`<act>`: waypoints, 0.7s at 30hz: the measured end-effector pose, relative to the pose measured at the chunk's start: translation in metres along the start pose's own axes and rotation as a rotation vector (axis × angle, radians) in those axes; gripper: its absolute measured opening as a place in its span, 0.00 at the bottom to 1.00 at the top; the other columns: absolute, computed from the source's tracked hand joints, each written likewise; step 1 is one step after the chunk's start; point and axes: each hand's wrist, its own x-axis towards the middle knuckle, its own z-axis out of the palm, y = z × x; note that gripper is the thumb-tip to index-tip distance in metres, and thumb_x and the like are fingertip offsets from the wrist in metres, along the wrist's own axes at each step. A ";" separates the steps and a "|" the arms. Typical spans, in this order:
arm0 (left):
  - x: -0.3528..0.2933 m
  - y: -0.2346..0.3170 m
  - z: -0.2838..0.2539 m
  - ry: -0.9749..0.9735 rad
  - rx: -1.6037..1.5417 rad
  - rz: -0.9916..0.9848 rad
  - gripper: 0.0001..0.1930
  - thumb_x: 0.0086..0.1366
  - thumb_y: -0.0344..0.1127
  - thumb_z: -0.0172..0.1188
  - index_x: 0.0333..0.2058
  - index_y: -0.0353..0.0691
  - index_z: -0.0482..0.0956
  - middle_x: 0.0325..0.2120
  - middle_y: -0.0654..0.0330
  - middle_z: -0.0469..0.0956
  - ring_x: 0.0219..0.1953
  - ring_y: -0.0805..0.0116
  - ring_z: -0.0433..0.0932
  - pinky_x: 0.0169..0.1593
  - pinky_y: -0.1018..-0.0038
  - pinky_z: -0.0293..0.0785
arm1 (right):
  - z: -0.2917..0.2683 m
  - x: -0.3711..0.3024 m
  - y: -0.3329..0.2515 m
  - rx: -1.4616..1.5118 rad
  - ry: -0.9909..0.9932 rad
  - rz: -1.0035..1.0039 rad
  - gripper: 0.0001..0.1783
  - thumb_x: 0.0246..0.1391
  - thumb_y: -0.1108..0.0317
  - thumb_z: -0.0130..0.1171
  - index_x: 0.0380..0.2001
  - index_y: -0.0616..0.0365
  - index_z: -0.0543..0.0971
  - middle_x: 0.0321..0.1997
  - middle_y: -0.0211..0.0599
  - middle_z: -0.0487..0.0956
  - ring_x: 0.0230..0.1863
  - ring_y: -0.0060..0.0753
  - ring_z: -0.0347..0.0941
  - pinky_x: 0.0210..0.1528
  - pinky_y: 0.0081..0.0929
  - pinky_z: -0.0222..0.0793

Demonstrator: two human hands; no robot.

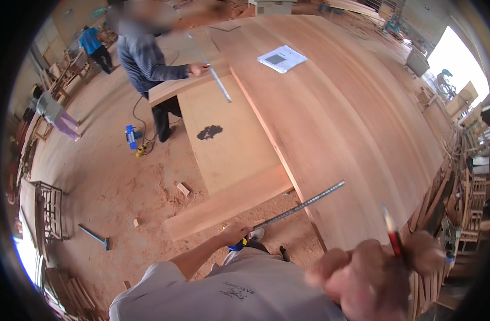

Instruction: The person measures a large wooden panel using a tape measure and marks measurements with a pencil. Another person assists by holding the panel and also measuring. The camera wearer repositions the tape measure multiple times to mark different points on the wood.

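At the near end of the big wooden panel point(330, 123) on the bench, the left hand point(235, 234) is closed around the handle end of a long metal ruler point(304, 205), whose far end lies on the panel's edge. The right hand point(362, 273), blurred and close to the camera, grips a red pencil point(392, 232). This looks like measuring and marking out; next, the ruler would need squaring and steadying before the pencil meets the wood. The pencil's lower part is hidden, and the ruler's marks are unreadable.

head-worn fisheye, looking steeply down, close over workbench point(330, 123)
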 end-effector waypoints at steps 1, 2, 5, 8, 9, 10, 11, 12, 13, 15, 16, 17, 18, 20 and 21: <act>-0.003 -0.008 0.000 0.035 0.006 -0.028 0.24 0.72 0.49 0.49 0.25 0.39 0.83 0.21 0.58 0.81 0.27 0.64 0.80 0.38 0.68 0.75 | -0.011 -0.012 0.004 -0.102 0.045 0.025 0.14 0.68 0.69 0.46 0.52 0.63 0.73 0.44 0.49 0.83 0.52 0.40 0.77 0.58 0.37 0.71; -0.009 -0.015 0.001 0.070 0.009 -0.057 0.23 0.72 0.48 0.49 0.24 0.39 0.83 0.22 0.56 0.82 0.28 0.61 0.81 0.39 0.66 0.76 | -0.026 -0.025 0.010 -0.248 0.119 0.072 0.14 0.68 0.70 0.46 0.52 0.64 0.73 0.44 0.50 0.82 0.51 0.39 0.77 0.57 0.36 0.71; 0.000 -0.007 -0.006 0.052 -0.024 -0.061 0.23 0.72 0.49 0.50 0.24 0.39 0.82 0.23 0.56 0.82 0.30 0.61 0.81 0.39 0.66 0.75 | -0.091 -0.074 0.013 -0.908 0.331 0.297 0.16 0.67 0.72 0.47 0.55 0.66 0.70 0.47 0.49 0.81 0.52 0.38 0.77 0.57 0.34 0.72; 0.003 -0.004 -0.009 0.057 -0.013 -0.066 0.23 0.72 0.50 0.49 0.26 0.39 0.83 0.24 0.54 0.82 0.31 0.58 0.81 0.40 0.65 0.75 | -0.179 -0.163 0.013 -1.353 0.475 0.518 0.16 0.67 0.75 0.48 0.56 0.67 0.71 0.52 0.47 0.79 0.55 0.37 0.77 0.59 0.36 0.71; 0.004 -0.006 -0.008 0.055 -0.017 -0.073 0.23 0.72 0.50 0.49 0.27 0.39 0.83 0.24 0.54 0.82 0.31 0.57 0.81 0.40 0.64 0.75 | -0.204 -0.202 0.010 -1.435 0.508 0.574 0.17 0.65 0.76 0.49 0.56 0.67 0.71 0.53 0.48 0.79 0.55 0.38 0.77 0.60 0.35 0.71; 0.005 -0.008 -0.009 0.069 -0.003 -0.040 0.23 0.72 0.49 0.49 0.28 0.39 0.84 0.25 0.53 0.82 0.32 0.56 0.81 0.41 0.63 0.75 | -0.224 -0.238 0.005 -1.514 0.544 0.629 0.18 0.64 0.78 0.50 0.56 0.68 0.70 0.53 0.49 0.79 0.56 0.38 0.77 0.60 0.34 0.71; 0.005 -0.010 -0.008 0.076 0.013 -0.006 0.23 0.73 0.49 0.49 0.28 0.39 0.84 0.25 0.52 0.82 0.32 0.54 0.81 0.41 0.63 0.75 | -0.234 -0.270 0.001 -1.640 0.543 0.727 0.19 0.61 0.79 0.52 0.56 0.68 0.70 0.53 0.52 0.79 0.56 0.43 0.77 0.58 0.36 0.72; 0.007 -0.013 -0.007 0.082 0.029 0.025 0.23 0.73 0.49 0.48 0.29 0.39 0.84 0.25 0.51 0.82 0.32 0.53 0.81 0.41 0.62 0.75 | -0.239 -0.292 -0.004 -1.765 0.540 0.830 0.21 0.59 0.81 0.54 0.56 0.68 0.70 0.53 0.54 0.79 0.57 0.48 0.77 0.57 0.37 0.72; 0.009 -0.017 -0.006 0.080 0.043 0.052 0.23 0.73 0.49 0.48 0.29 0.39 0.84 0.26 0.50 0.82 0.32 0.52 0.81 0.41 0.61 0.75 | -0.237 -0.302 -0.007 -1.814 0.539 0.911 0.21 0.58 0.81 0.54 0.56 0.68 0.70 0.52 0.55 0.78 0.56 0.51 0.76 0.55 0.39 0.73; 0.017 -0.016 -0.006 0.073 0.074 0.109 0.23 0.73 0.49 0.48 0.30 0.39 0.84 0.26 0.48 0.81 0.32 0.51 0.81 0.42 0.61 0.75 | -0.232 -0.319 -0.010 -1.909 0.537 1.074 0.23 0.55 0.81 0.55 0.55 0.67 0.71 0.52 0.58 0.78 0.54 0.57 0.76 0.52 0.41 0.73; 0.019 -0.011 -0.007 0.066 0.071 0.113 0.23 0.73 0.48 0.48 0.29 0.39 0.84 0.26 0.49 0.82 0.32 0.52 0.81 0.42 0.61 0.75 | -0.231 -0.326 -0.011 -1.940 0.531 1.080 0.23 0.55 0.80 0.56 0.55 0.67 0.71 0.51 0.58 0.78 0.52 0.58 0.76 0.50 0.42 0.73; 0.019 -0.005 -0.008 0.060 0.069 0.117 0.23 0.73 0.48 0.48 0.29 0.39 0.84 0.26 0.50 0.82 0.32 0.53 0.81 0.42 0.61 0.75 | -0.231 -0.334 -0.012 -1.972 0.524 1.086 0.23 0.54 0.79 0.56 0.55 0.67 0.71 0.50 0.58 0.78 0.50 0.59 0.76 0.48 0.44 0.72; 0.020 0.003 -0.009 0.053 0.068 0.124 0.23 0.73 0.48 0.48 0.29 0.39 0.84 0.25 0.51 0.82 0.32 0.54 0.81 0.42 0.62 0.75 | -0.232 -0.341 -0.012 -2.005 0.519 1.089 0.23 0.53 0.79 0.57 0.54 0.67 0.71 0.48 0.57 0.78 0.48 0.60 0.76 0.46 0.46 0.72; 0.021 0.013 -0.009 0.012 0.063 0.115 0.23 0.73 0.48 0.48 0.28 0.39 0.84 0.24 0.53 0.82 0.31 0.56 0.82 0.41 0.63 0.75 | -0.233 -0.356 -0.012 -2.018 0.507 1.098 0.24 0.52 0.78 0.56 0.55 0.68 0.71 0.46 0.59 0.77 0.44 0.60 0.74 0.45 0.47 0.70; 0.022 0.016 -0.010 -0.004 0.061 0.110 0.24 0.73 0.49 0.48 0.27 0.39 0.84 0.24 0.54 0.82 0.31 0.57 0.82 0.41 0.63 0.76 | -0.235 -0.364 -0.011 -2.023 0.496 1.100 0.24 0.52 0.78 0.56 0.55 0.68 0.71 0.45 0.60 0.76 0.42 0.60 0.73 0.44 0.48 0.69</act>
